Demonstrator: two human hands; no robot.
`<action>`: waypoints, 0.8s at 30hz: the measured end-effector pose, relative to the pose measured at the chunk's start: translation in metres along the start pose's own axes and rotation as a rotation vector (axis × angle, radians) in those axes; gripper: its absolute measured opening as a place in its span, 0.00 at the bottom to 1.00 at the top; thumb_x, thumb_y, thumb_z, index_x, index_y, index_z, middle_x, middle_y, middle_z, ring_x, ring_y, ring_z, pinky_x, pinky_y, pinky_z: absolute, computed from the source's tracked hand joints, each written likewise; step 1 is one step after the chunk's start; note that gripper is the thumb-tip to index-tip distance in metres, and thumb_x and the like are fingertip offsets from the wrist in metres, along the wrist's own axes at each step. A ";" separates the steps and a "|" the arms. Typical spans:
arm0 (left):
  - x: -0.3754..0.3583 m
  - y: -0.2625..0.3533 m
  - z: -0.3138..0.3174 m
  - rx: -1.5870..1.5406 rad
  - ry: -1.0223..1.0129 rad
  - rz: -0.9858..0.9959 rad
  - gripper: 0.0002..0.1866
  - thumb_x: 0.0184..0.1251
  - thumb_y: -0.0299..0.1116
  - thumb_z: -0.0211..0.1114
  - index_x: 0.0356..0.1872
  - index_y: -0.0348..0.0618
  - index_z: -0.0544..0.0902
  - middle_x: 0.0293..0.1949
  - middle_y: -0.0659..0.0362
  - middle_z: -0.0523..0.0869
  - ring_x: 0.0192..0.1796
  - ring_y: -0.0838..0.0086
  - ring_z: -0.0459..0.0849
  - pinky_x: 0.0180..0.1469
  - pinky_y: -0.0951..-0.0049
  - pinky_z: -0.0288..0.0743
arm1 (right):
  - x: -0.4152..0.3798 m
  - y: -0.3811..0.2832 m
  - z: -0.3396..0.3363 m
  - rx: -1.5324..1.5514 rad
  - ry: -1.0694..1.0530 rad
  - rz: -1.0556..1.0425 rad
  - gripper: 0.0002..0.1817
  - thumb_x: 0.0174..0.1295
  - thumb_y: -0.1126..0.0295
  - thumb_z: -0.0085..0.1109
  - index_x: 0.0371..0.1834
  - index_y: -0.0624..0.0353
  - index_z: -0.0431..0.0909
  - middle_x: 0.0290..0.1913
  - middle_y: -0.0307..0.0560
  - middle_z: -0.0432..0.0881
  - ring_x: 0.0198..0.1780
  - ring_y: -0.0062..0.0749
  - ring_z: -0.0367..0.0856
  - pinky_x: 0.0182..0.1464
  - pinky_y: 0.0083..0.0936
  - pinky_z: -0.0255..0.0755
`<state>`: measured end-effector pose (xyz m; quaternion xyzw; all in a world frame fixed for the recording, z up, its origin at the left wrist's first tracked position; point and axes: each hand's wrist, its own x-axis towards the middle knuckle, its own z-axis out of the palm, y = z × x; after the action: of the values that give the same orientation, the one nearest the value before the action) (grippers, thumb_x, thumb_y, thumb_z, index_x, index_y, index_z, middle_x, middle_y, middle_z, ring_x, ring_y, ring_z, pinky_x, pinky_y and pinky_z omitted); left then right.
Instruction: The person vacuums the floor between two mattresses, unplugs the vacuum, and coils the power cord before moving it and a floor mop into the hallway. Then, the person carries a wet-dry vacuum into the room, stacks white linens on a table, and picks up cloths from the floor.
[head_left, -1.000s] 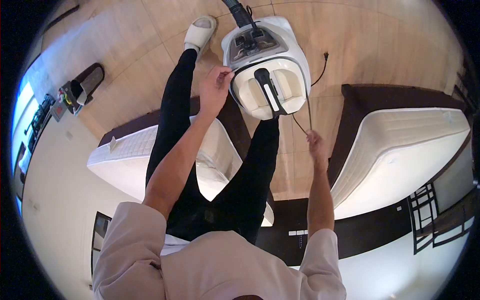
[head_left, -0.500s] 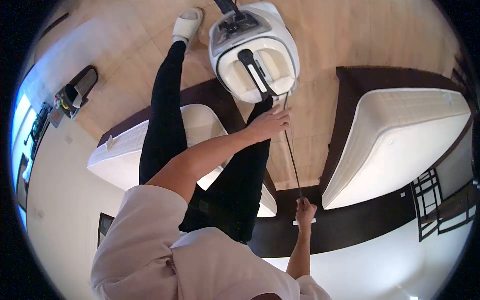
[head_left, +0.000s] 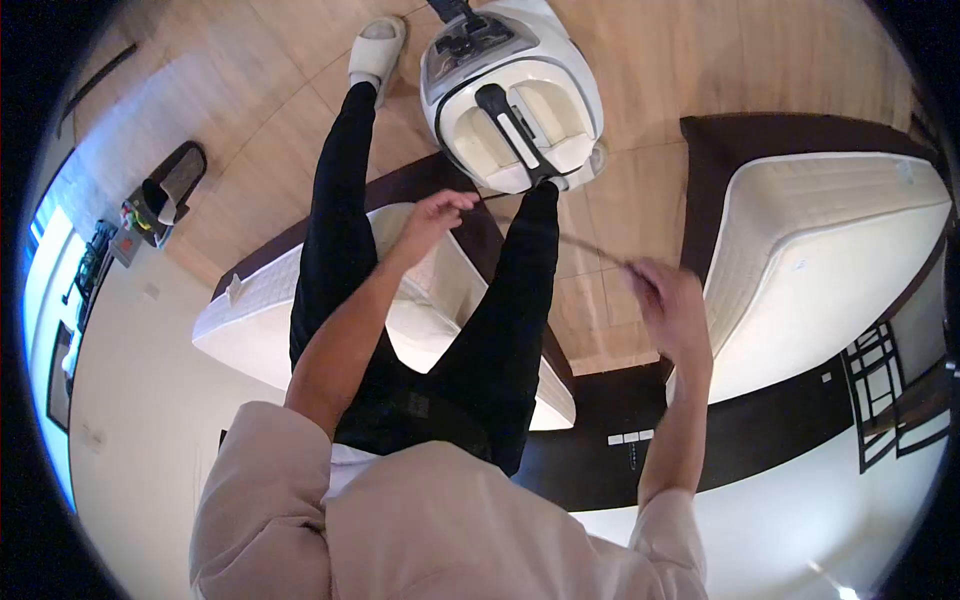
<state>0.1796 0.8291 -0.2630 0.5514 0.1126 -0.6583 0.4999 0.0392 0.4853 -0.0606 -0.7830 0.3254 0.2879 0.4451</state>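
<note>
A thin, dark cord (head_left: 595, 247) is slanting, partly blurred, near a white vacuum cleaner (head_left: 572, 92), which is standing with its black handle (head_left: 513, 133) crossing its cream top.

The cord (head_left: 595, 248) blurs near the right hand (head_left: 672, 308) (its middle lost against the trouser leg (head_left: 530, 265)); the top edge crops the white machine (head_left: 568, 62).

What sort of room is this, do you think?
Likely a bedroom, perhaps a guest room: a bare mattress on a dark base to the right, another mattress to the left, and a dark wall panel with white switches or sockets.
</note>
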 end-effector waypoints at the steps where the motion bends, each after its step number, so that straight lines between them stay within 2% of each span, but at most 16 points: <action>1: -0.003 0.011 -0.003 -0.003 0.002 -0.006 0.04 0.72 0.27 0.58 0.42 0.46 0.80 0.57 0.60 0.83 0.61 0.70 0.78 0.60 0.69 0.73 | 0.028 -0.003 0.010 0.033 0.050 -0.121 0.08 0.65 0.71 0.61 0.43 0.62 0.82 0.31 0.58 0.81 0.30 0.47 0.81 0.33 0.31 0.72; 3: 0.007 0.029 -0.014 -0.122 0.234 -0.201 0.05 0.75 0.34 0.59 0.43 0.47 0.81 0.52 0.59 0.84 0.54 0.73 0.82 0.53 0.69 0.76 | 0.090 -0.019 0.021 0.136 0.160 -0.270 0.09 0.65 0.70 0.62 0.44 0.62 0.83 0.34 0.56 0.84 0.33 0.45 0.83 0.36 0.30 0.74; 4: 0.011 0.034 -0.019 -0.150 0.258 -0.139 0.09 0.74 0.39 0.62 0.44 0.46 0.81 0.49 0.61 0.84 0.49 0.75 0.83 0.50 0.71 0.78 | 0.118 -0.022 0.025 0.124 0.182 -0.280 0.09 0.65 0.69 0.61 0.44 0.60 0.83 0.36 0.56 0.84 0.36 0.49 0.83 0.38 0.34 0.75; 5: 0.016 0.040 -0.025 -0.150 0.267 -0.134 0.09 0.74 0.39 0.62 0.44 0.46 0.81 0.49 0.61 0.84 0.49 0.75 0.83 0.50 0.71 0.78 | 0.145 -0.027 0.031 0.115 0.202 -0.287 0.09 0.64 0.68 0.61 0.44 0.59 0.83 0.38 0.56 0.85 0.39 0.53 0.84 0.41 0.37 0.77; 7: 0.026 0.050 -0.030 -0.030 0.378 -0.044 0.09 0.74 0.39 0.61 0.44 0.46 0.81 0.46 0.61 0.83 0.47 0.76 0.83 0.49 0.74 0.79 | 0.195 -0.035 0.038 0.020 0.401 -0.389 0.09 0.65 0.68 0.62 0.43 0.61 0.84 0.38 0.54 0.86 0.35 0.42 0.84 0.39 0.30 0.77; 8: 0.030 0.058 -0.027 -0.078 0.391 0.034 0.05 0.73 0.34 0.63 0.42 0.45 0.80 0.42 0.62 0.84 0.41 0.76 0.83 0.44 0.74 0.80 | 0.216 -0.035 0.036 0.013 0.399 -0.392 0.10 0.66 0.67 0.62 0.44 0.60 0.84 0.38 0.53 0.86 0.35 0.43 0.84 0.39 0.31 0.77; 9: 0.038 0.061 -0.029 -0.086 0.393 0.030 0.05 0.73 0.34 0.63 0.42 0.45 0.80 0.42 0.62 0.84 0.41 0.76 0.83 0.44 0.74 0.80 | 0.236 -0.036 0.036 0.001 0.402 -0.398 0.10 0.66 0.66 0.62 0.44 0.59 0.84 0.39 0.52 0.86 0.36 0.43 0.85 0.40 0.32 0.77; 11: 0.057 0.072 -0.031 -0.016 0.516 0.215 0.07 0.68 0.27 0.67 0.44 0.42 0.79 0.39 0.60 0.84 0.37 0.76 0.84 0.44 0.73 0.81 | 0.273 -0.020 0.034 -0.071 0.442 -0.433 0.11 0.66 0.64 0.62 0.45 0.58 0.84 0.38 0.52 0.86 0.36 0.43 0.85 0.40 0.32 0.77; 13: 0.063 0.101 -0.019 0.062 0.542 0.276 0.07 0.67 0.26 0.67 0.44 0.41 0.80 0.37 0.61 0.84 0.36 0.77 0.84 0.42 0.75 0.81 | 0.282 0.001 0.028 -0.138 0.469 -0.473 0.11 0.66 0.63 0.62 0.46 0.57 0.84 0.38 0.51 0.86 0.36 0.44 0.85 0.40 0.33 0.77; 15: 0.065 0.114 -0.013 0.145 0.570 0.342 0.08 0.67 0.24 0.66 0.45 0.40 0.80 0.35 0.61 0.83 0.34 0.78 0.83 0.40 0.76 0.81 | 0.287 0.017 0.013 -0.201 0.473 -0.150 0.16 0.66 0.54 0.61 0.41 0.55 0.84 0.33 0.50 0.85 0.34 0.44 0.85 0.37 0.35 0.76; 16: 0.065 0.114 -0.011 0.324 0.609 0.450 0.09 0.65 0.22 0.66 0.45 0.38 0.81 0.34 0.60 0.83 0.33 0.77 0.82 0.37 0.75 0.79 | 0.283 0.017 0.005 -0.207 0.469 -0.156 0.16 0.66 0.54 0.61 0.41 0.55 0.84 0.33 0.50 0.85 0.34 0.44 0.85 0.37 0.35 0.76; 17: 0.065 0.116 -0.010 0.504 0.642 0.556 0.10 0.64 0.20 0.66 0.46 0.37 0.82 0.33 0.58 0.83 0.32 0.77 0.81 0.35 0.74 0.77 | 0.274 0.018 -0.004 -0.294 0.562 -0.038 0.18 0.65 0.49 0.60 0.39 0.54 0.82 0.31 0.50 0.85 0.33 0.46 0.84 0.36 0.35 0.75; 18: 0.068 0.108 -0.011 0.452 0.652 0.575 0.10 0.63 0.20 0.66 0.45 0.37 0.84 0.32 0.55 0.83 0.32 0.75 0.81 0.35 0.74 0.75 | 0.270 0.015 -0.013 -0.381 0.658 0.079 0.21 0.64 0.45 0.60 0.36 0.53 0.80 0.29 0.50 0.84 0.31 0.47 0.84 0.34 0.36 0.74; 19: 0.069 0.111 -0.011 0.444 0.656 0.582 0.10 0.63 0.20 0.66 0.45 0.37 0.84 0.32 0.55 0.83 0.32 0.75 0.81 0.35 0.74 0.75 | 0.270 0.019 -0.015 -0.387 0.662 0.072 0.21 0.64 0.45 0.60 0.36 0.53 0.80 0.29 0.50 0.84 0.31 0.47 0.84 0.34 0.36 0.74; 21: 0.069 0.115 -0.007 0.490 0.690 0.614 0.08 0.63 0.21 0.66 0.43 0.37 0.84 0.33 0.54 0.84 0.32 0.73 0.82 0.36 0.74 0.75 | 0.267 0.032 -0.005 -0.586 0.415 0.110 0.22 0.61 0.43 0.63 0.34 0.53 0.79 0.30 0.57 0.85 0.36 0.56 0.85 0.36 0.43 0.76; 24: 0.080 0.123 -0.001 0.505 0.717 0.603 0.07 0.65 0.24 0.67 0.43 0.38 0.84 0.31 0.60 0.83 0.32 0.79 0.80 0.37 0.76 0.75 | 0.268 0.071 0.033 -0.323 0.185 0.132 0.29 0.59 0.40 0.64 0.35 0.59 0.77 0.30 0.61 0.83 0.35 0.56 0.84 0.35 0.42 0.75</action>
<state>0.2847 0.7284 -0.2808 0.8527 -0.0491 -0.2622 0.4491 0.1461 0.4190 -0.3096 -0.8444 0.3649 0.2919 0.2622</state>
